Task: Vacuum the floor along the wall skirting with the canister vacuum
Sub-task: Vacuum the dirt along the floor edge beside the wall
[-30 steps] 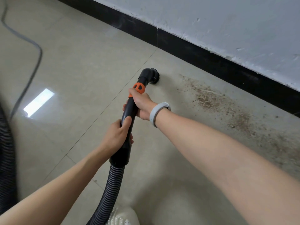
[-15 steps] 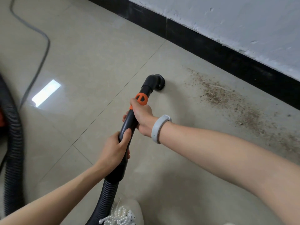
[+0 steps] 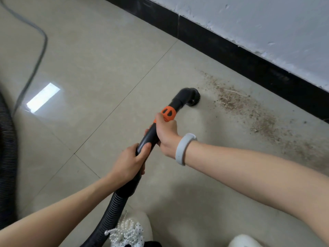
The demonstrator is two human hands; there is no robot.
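Both hands, left hand [image 3: 129, 162] and right hand [image 3: 164, 130], wrap fingers round the wand [image 3: 147, 138]; brush nozzle [image 3: 191, 98] sits at the debris trail [image 3: 249, 113] (most remains, apparently) along the skirting [image 3: 231, 56].

Head-worn view, looking forward and down.
Close over both forearms, facing tiled floor [image 3: 106, 50] and black skirting [image 3: 231, 56].

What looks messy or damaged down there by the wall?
A brown trail of dirt lies on the floor tiles beside the black skirting, just ahead of the brush nozzle. The wall paint is ragged and chipped along the skirting's top edge.
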